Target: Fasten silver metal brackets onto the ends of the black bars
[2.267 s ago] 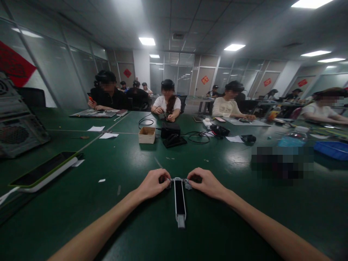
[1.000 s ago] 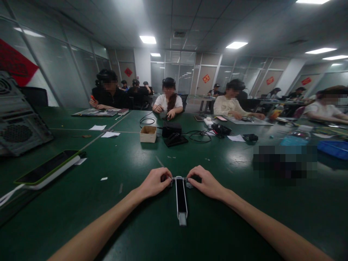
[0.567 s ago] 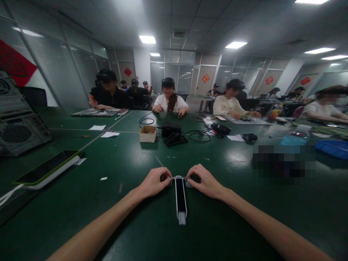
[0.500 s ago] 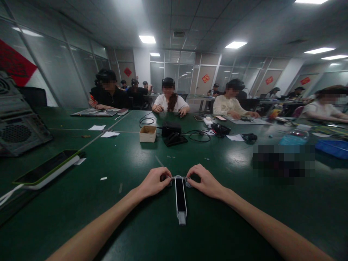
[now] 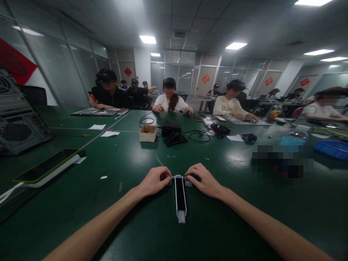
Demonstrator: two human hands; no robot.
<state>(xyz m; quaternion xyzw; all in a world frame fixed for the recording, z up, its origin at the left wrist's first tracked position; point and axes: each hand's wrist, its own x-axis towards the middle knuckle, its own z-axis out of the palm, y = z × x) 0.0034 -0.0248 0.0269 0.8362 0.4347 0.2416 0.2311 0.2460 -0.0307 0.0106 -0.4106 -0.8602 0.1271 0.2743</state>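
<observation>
On the dark green table [image 5: 152, 228], between my hands, lies a narrow device [image 5: 180, 197] with a black face, a pale frame and a grey tab [image 5: 182, 217] at its near end. My left hand [image 5: 154, 180] pinches a small metallic-looking part [image 5: 172, 178] at the far left side of the device. At the far right side, the thumb and fingers of my right hand [image 5: 205, 181] are closed on another small part, mostly hidden by the fingertips. A small translucent piece [image 5: 188, 184] shows just beneath that thumb. Both parts are too small to name.
Farther back stand an open cardboard box [image 5: 148, 134] and a black device [image 5: 172, 130] with cables. A phone [image 5: 47, 165] on a white holder and a computer case [image 5: 23, 119] are at left. A bottle [image 5: 295, 136] and blue tray [image 5: 331, 148] stand right. Several people sit beyond.
My right fingers have shifted slightly up, and more of the translucent piece beneath them shows. My left hand and the narrow device have hardly moved.
</observation>
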